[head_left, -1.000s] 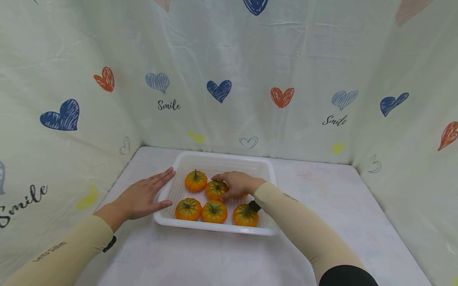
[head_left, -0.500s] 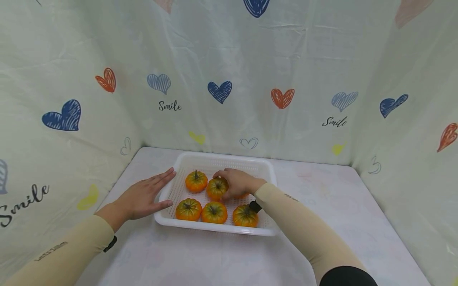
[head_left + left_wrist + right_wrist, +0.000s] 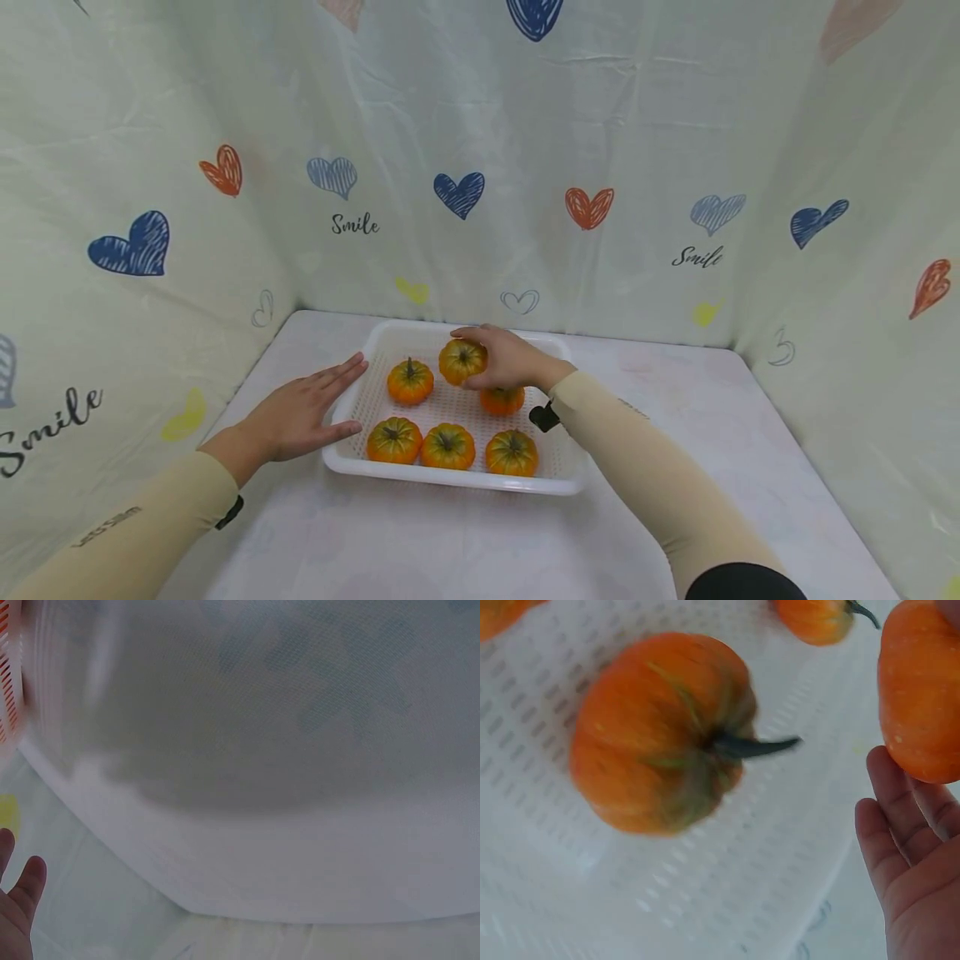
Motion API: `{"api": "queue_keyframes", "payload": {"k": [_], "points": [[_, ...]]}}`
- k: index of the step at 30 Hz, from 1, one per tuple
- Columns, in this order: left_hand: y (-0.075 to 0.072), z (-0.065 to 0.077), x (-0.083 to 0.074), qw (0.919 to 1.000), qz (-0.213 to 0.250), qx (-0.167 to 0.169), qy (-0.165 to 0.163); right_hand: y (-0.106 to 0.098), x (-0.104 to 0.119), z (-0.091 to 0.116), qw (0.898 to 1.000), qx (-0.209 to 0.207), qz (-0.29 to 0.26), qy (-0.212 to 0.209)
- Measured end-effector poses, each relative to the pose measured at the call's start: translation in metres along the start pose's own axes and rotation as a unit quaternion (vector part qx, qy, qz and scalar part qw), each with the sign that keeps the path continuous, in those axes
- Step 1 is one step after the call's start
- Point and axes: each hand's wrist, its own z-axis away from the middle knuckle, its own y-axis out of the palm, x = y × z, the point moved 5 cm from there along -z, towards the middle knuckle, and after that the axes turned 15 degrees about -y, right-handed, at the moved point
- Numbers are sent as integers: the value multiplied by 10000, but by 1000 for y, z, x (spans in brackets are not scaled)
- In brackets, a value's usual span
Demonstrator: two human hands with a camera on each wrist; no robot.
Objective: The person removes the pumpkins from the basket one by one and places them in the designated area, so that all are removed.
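Note:
My right hand [image 3: 512, 357] grips a small orange pumpkin [image 3: 462, 361] with green streaks, held above the back part of a white perforated basket [image 3: 450, 479]. In the right wrist view the held pumpkin [image 3: 922, 694] shows at the right edge, fingers against its underside. Below the hand another pumpkin [image 3: 502, 401] sits in the basket, partly covered by the hand. My left hand [image 3: 300, 412] is spread with straight fingers at the basket's left rim. Only a few fingertips of the left hand [image 3: 22, 892] show in the left wrist view.
One pumpkin [image 3: 410, 382] stands at the basket's back left. Along its front side sit a left pumpkin [image 3: 393, 440], a middle one and a right pumpkin [image 3: 512, 453]. The basket rests on a white table [image 3: 660, 417], with a heart-printed curtain [image 3: 525, 125] on three sides.
My right hand has raised the pumpkin from the basket's middle and moved it up and slightly back. The pumpkin under the wrist shows more now. My left hand stays put.

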Motion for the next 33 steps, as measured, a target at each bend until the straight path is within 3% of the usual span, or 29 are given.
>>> {"api": "queue_keyframes", "payload": {"k": [9,14,18,22,26,33], "points": [[-1,0,-1,10000,13,-27,63,-64,-3,37,9924,-1037,-657,89],[-1,1,-1,10000,3,-22,77,-88,-26,74,9825,-1634,-770,458],[-2,1,-2,10000,-9,-3,45,-98,-54,109,9712,-2066,-659,992],[-3,2,-3,10000,3,-4,16,-94,-86,140,9544,-2354,-707,1695],[-4,3,-3,10000,6,-35,3,-75,-117,162,9408,-2349,-810,2306],[-4,4,-3,10000,-5,-8,86,-30,-150,173,9356,-2034,-763,2782]]}}
